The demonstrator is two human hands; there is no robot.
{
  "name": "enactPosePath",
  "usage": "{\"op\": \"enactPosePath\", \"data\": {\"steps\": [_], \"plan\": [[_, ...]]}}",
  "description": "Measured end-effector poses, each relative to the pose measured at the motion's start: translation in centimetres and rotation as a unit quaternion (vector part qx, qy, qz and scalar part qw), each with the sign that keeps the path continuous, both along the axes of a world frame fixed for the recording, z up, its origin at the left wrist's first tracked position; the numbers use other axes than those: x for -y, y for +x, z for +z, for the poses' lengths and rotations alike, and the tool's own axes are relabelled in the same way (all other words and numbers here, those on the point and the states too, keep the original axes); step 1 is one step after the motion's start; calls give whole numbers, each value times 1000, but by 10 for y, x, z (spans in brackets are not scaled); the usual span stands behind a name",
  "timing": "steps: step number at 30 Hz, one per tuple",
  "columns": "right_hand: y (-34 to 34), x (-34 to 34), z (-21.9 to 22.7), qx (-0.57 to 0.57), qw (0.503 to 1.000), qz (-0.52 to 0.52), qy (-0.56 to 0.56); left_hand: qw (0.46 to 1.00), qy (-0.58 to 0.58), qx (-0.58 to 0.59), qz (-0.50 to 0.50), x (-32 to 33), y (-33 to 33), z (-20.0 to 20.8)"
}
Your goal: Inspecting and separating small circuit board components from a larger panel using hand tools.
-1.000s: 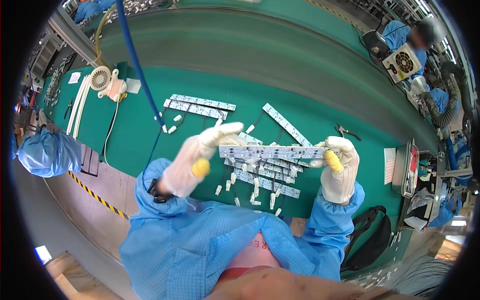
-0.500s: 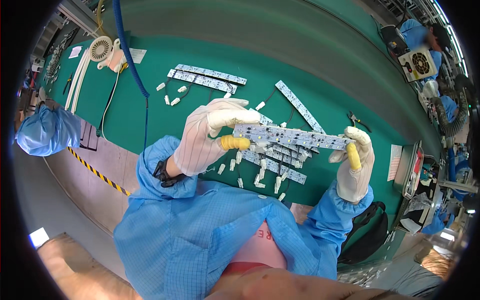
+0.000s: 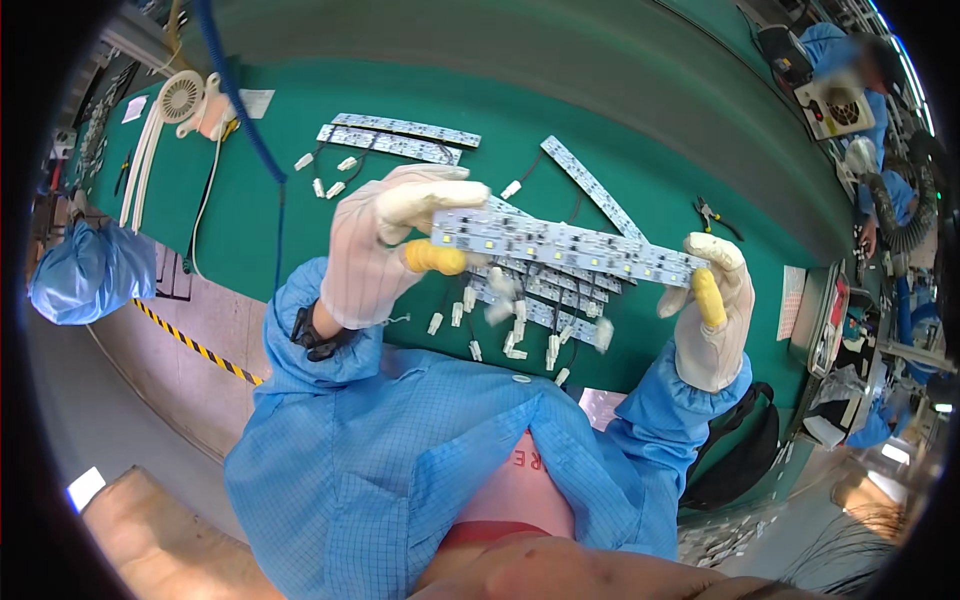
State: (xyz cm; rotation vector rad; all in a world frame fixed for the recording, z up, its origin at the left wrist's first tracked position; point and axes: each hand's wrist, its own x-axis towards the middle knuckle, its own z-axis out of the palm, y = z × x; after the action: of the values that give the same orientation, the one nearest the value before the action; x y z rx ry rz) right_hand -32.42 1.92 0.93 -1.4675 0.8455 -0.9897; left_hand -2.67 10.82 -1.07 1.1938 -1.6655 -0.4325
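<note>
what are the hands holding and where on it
Both gloved hands hold one long white LED strip board by its two ends: the left hand pinches the left end, the right hand the right end, above the green table.

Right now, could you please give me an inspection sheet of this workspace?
Surface: green bench mat, mostly bare toward the far side.
Job's things: LED strip board held flat between both hands; more strip boards with white connectors lie beneath it.
Clutter: two strip boards farther back, one angled strip, small pliers, white fan-shaped part.
Hands: left hand and right hand, both gloved, each grip one end of the board.
Cables: blue hose hanging over the mat; thin black leads on the strips.
Surroundings: another person in blue at the far right; striped floor tape.
</note>
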Motion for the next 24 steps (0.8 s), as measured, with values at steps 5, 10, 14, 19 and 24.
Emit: {"op": "enactPosePath", "data": {"steps": [5, 10, 14, 19, 24], "plan": [[7, -4, 5, 13, 1000, -7, 14, 981, 26, -193, 22, -2, -3, -12], [9, -8, 12, 10, 999, 16, 35, 947, 101, -306, -17, -5, 0, -12], [8, -9, 14, 17, 998, 26, 56, 955, 55, -293, -5, -2, 1, -19], [5, -7, 16, 34, 994, 105, 8, 974, 114, -169, 98, 7, 4, -14], [0, -4, 13, 85, 981, 158, 70, 976, 146, -83, 136, 8, 6, -18]]}}
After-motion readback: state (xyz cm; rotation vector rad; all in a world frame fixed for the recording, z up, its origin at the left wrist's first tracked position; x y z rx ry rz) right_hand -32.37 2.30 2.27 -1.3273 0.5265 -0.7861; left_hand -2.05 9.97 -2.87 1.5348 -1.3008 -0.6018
